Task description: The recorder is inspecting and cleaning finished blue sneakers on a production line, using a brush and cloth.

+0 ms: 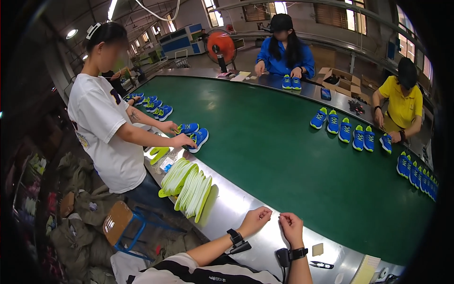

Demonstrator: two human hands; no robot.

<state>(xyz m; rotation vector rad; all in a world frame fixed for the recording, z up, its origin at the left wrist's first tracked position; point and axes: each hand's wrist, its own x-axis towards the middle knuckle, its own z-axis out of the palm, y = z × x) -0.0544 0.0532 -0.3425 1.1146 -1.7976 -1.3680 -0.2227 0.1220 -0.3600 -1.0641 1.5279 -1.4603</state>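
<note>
My left hand [256, 220] rests over the steel edge of the table, fingers curled in, with nothing showing in it. Close beside it, my right hand [291, 225] is closed in the same loose way, a small gap between the two. Each wrist wears a black strap with a small dark device. To the left of my hands lie stacks of yellow-green and white insoles [194, 195] on the steel ledge [231, 201]. On my right, a small tan block [318, 249] and a black-and-white cutter-like tool [321, 265] lie near my right wrist.
A green conveyor belt [265, 156] stretches ahead, carrying blue sneakers [344, 130] in rows. At left a person in white [101, 128] handles a pair of blue sneakers [198, 138]. Two co-workers sit across. A wooden-seated stool [118, 221] stands at lower left.
</note>
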